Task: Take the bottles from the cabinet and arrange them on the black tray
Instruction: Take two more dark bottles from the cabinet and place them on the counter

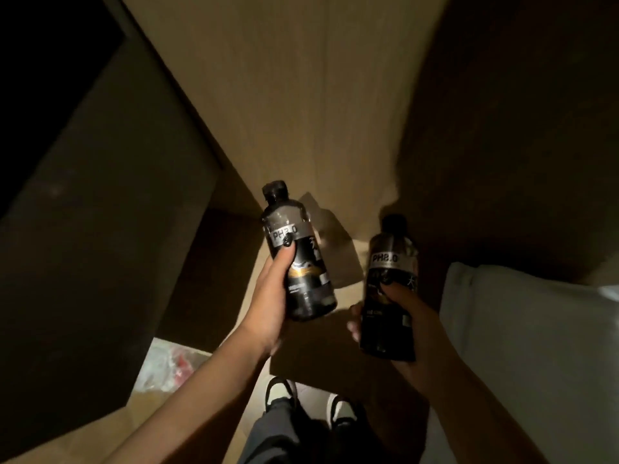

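Two dark bottles with black caps and grey "PH9.0" bands are held up in front of me in dim light. My left hand (268, 303) grips the left bottle (298, 259) around its lower body, thumb across the label, cap tilted up and to the left. My right hand (412, 329) holds the right bottle (390, 289) near its middle, roughly upright. Both bottles are in the air over the wooden floor. No black tray is in view.
A dark cabinet or furniture block (100, 229) fills the left side. White bedding (522, 346) lies at the right. Light wooden floor (301, 95) runs ahead. My legs and shoes (301, 406) show below. A crinkled plastic bag (167, 366) lies at lower left.
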